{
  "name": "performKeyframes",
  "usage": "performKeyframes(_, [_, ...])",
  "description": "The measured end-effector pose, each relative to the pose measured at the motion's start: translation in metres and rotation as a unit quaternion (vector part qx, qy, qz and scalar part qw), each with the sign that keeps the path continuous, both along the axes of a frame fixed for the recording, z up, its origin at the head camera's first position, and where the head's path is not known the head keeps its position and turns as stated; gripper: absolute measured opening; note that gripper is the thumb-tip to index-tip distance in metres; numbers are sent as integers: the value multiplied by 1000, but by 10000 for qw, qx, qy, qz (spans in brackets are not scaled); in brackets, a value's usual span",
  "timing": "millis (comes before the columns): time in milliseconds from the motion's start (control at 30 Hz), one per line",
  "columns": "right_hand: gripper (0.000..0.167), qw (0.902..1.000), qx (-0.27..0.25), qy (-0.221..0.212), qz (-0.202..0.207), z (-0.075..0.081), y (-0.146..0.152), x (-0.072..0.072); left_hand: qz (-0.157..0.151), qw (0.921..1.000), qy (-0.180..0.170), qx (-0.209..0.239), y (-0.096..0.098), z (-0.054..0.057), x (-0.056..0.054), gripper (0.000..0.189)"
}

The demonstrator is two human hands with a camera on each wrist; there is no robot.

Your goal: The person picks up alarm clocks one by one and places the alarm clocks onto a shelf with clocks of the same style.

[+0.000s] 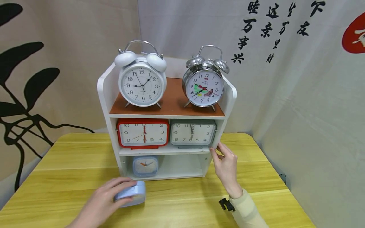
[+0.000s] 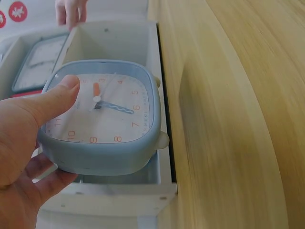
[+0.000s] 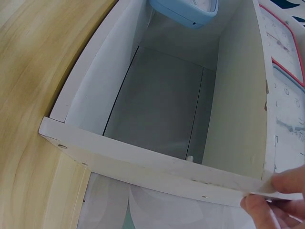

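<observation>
My left hand [image 1: 104, 199] holds a small light-blue alarm clock [image 1: 134, 193] just in front of the shelf's lower left. In the left wrist view, the thumb lies over the face of the clock [image 2: 102, 107], and fingers reach round its far side. My right hand [image 1: 226, 164] pinches the right side panel of the white shelf [image 1: 179, 151], near the middle board; the right wrist view shows thumb and fingers on the panel edge [image 3: 228, 183]. Another small blue clock [image 1: 145, 166] stands at the left of the bottom compartment.
A red clock [image 1: 143, 147] and a grey-green clock [image 1: 193, 146] fill the middle level. On the brown top board [image 1: 174, 91] stand a white twin-bell clock [image 1: 142, 84] and a silver twin-bell clock [image 1: 203, 87]. The wooden table [image 1: 176, 209] carries the shelf; a fabric backdrop [image 1: 94, 31] hangs behind.
</observation>
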State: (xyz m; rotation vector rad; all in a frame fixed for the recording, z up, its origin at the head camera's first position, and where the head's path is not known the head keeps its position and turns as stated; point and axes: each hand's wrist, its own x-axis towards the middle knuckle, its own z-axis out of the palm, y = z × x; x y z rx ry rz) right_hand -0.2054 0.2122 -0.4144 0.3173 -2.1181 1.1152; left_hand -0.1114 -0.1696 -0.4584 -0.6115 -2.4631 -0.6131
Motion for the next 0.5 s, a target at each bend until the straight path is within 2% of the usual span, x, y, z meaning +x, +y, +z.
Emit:
performKeyframes(233, [36, 10000, 16, -78, -13, 1, -1, 1, -232, 9997, -17, -28, 15, 1, -1, 54])
performKeyframes(500, [37, 10000, 8, -24, 16, 0, 0, 0, -379, 9988, -324, -21, 35, 7, -5, 50])
